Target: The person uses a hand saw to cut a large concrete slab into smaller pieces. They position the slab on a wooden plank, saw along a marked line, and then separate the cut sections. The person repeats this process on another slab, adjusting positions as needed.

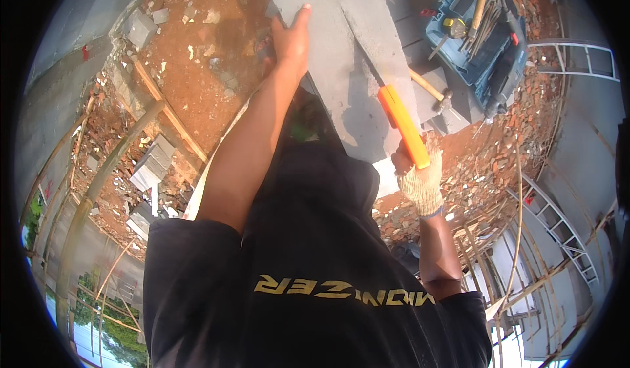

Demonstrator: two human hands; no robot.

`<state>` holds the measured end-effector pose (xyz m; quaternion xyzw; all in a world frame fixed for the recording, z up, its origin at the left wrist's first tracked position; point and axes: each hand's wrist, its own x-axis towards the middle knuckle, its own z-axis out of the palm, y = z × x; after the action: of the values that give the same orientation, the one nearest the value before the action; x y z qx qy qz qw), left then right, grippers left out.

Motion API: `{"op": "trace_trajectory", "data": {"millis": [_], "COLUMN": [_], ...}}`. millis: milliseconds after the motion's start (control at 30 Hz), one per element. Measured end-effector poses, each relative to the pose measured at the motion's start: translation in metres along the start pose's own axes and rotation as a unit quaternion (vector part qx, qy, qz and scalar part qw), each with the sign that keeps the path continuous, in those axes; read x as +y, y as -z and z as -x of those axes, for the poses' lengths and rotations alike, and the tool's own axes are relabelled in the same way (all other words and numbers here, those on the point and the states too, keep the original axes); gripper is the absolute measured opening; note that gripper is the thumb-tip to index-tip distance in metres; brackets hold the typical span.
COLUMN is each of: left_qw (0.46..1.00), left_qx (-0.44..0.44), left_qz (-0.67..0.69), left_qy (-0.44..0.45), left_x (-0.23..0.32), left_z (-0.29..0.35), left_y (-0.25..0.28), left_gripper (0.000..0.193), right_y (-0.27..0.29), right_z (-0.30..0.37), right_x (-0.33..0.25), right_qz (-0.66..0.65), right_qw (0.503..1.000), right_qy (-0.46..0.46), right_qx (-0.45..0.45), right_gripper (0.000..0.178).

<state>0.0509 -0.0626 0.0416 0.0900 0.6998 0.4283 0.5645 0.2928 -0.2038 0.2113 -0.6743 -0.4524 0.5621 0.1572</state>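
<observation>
My bare left hand [291,43] grips the left edge of a long grey concrete-like panel [321,46], thumb stretched along the top. Its other fingers are mostly hidden at the edge. A narrow dark seam separates this panel from another grey panel [371,20] on its right. In a pale knitted glove, my right hand [420,171] is closed around the lower end of an orange bar-shaped tool [403,125]. The bar slants up and left over the right panel; I cannot tell whether it touches. Just right of it lies a hammer [430,86] with a wooden handle.
An open blue tool case [472,46] with assorted tools stands at the upper right. Broken brick rubble [472,178] covers the ground on the right. Wooden planks [170,112] and grey blocks [154,161] lie on the left. Metal ladders [561,227] stand by the right wall.
</observation>
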Motion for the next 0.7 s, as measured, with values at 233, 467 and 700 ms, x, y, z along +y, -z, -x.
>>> {"op": "trace_trajectory", "data": {"millis": [233, 467, 700], "left_qw": [0.999, 0.999, 0.997], "left_qx": [-0.005, 0.016, -0.064], "left_qz": [-0.025, -0.019, -0.042], "left_qy": [0.039, 0.026, 0.002], "left_x": [-0.021, 0.002, -0.016], "left_z": [-0.015, -0.003, -0.016], "left_y": [-0.004, -0.003, 0.003], "left_gripper": [0.103, 0.102, 0.106], "right_y": [-0.037, 0.007, -0.035], "right_z": [-0.062, 0.032, -0.076], "right_x": [0.013, 0.005, 0.013], "right_qz": [0.135, -0.031, 0.238], "right_qw": [0.977, 0.998, 0.944], "right_qy": [0.123, -0.042, 0.193], "right_qx": [0.11, 0.035, 0.124], "right_gripper": [0.019, 0.016, 0.013]}}
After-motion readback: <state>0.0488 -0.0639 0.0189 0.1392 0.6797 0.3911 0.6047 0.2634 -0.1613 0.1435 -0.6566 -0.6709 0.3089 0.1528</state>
